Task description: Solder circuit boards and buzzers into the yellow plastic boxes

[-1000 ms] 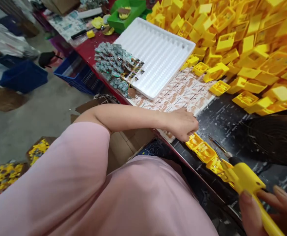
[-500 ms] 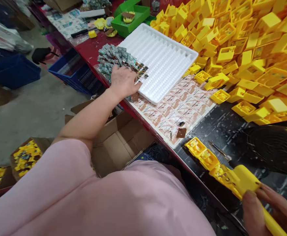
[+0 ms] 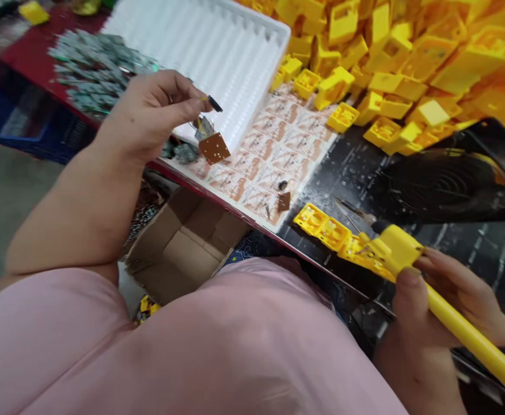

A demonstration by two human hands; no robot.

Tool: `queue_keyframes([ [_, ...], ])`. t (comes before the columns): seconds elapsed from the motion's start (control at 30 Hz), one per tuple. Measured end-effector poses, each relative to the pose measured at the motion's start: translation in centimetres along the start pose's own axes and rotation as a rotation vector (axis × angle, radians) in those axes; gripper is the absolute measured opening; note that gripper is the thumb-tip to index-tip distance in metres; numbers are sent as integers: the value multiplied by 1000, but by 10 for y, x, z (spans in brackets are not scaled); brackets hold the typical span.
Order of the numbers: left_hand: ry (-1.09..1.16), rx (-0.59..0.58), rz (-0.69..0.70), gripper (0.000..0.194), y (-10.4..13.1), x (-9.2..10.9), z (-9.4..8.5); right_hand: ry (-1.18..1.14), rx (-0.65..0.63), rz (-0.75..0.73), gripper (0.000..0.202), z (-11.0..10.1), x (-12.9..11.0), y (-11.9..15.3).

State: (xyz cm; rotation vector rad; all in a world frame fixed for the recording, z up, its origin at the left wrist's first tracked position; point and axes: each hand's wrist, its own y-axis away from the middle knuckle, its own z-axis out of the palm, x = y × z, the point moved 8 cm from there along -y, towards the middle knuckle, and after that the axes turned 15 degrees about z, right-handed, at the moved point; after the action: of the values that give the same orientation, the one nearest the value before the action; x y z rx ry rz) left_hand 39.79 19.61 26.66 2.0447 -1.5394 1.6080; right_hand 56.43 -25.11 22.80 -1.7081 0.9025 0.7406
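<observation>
My left hand (image 3: 148,112) is raised over the near edge of a white ribbed tray (image 3: 204,52). Its thumb and forefinger pinch thin wires by a small black round part (image 3: 215,104). From those wires hangs a brown circuit board (image 3: 214,148). Beside that hand lies a heap of grey-green circuit boards (image 3: 97,69). At the lower right my right hand (image 3: 442,311) is closed around a yellow tool with a long round handle (image 3: 472,331) and a block-shaped head. The head covers part of a row of open yellow housings (image 3: 323,227) on the bench.
A pile of yellow housings (image 3: 390,63) fills the back right. On the patterned sheet (image 3: 261,144) lies a small brown board (image 3: 284,202). A black fan-like unit (image 3: 451,178) stands at the right. Below the bench edge is an open cardboard box (image 3: 187,242).
My left hand has come up and away from the circuit board heap with a wired brown board. The view has shifted; my right hand still holds the yellow tool near the housings.
</observation>
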Motion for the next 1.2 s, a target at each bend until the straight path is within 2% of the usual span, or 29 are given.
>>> queue_keyframes([
  [0.03, 96, -61, -27, 55, -1, 5, 21, -19, -4, -74, 41, 3, -7, 1],
  [0.1, 265, -236, -107, 53, 0, 14, 68, -40, -23, -87, 43, 6, -7, 0],
  [0.2, 292, -590, -129, 37, 7, 33, 133, -63, -19, -54, 42, 1, -1, 0],
  [0.3, 118, -901, 22, 22, 15, 55, 179, -94, 15, -44, 37, -9, 2, 0],
  [0.4, -81, -1049, 155, 14, 21, 66, 208, -94, 18, -49, 38, -14, 2, 1],
  [0.5, -218, -1057, 218, 11, 24, 66, 220, -66, 1, -33, 41, -18, 4, 4],
  [0.6, -240, -1057, 250, 16, 26, 61, 218, -46, -3, -13, 42, -22, 8, 7],
  [0.7, -139, -1065, 246, 23, 20, 60, 204, -44, 5, -10, 41, -27, 10, 10],
  [0.8, -13, -1029, 216, 26, 1, 69, 182, -27, 7, 17, 41, -30, 13, 10],
  [0.87, -56, -962, 154, 29, -13, 72, 169, -23, 8, 16, 40, -31, 13, 10],
  [0.93, -168, -941, 149, 30, -17, 76, 167, -28, 4, 3, 40, -31, 11, 11],
  [1.0, -271, -977, 257, 24, -9, 82, 183, -30, -2, 5, 40, -31, 10, 11],
  [1.07, -345, -1026, 407, 20, 9, 86, 208, -27, -1, 5, 41, -32, 9, 12],
  [1.13, -401, -1034, 482, 20, 27, 84, 232, -16, -6, 10, 44, -35, 8, 15],
  [1.2, -445, -1012, 524, 22, 39, 81, 247, -10, -6, 12, 49, -40, 7, 19],
])
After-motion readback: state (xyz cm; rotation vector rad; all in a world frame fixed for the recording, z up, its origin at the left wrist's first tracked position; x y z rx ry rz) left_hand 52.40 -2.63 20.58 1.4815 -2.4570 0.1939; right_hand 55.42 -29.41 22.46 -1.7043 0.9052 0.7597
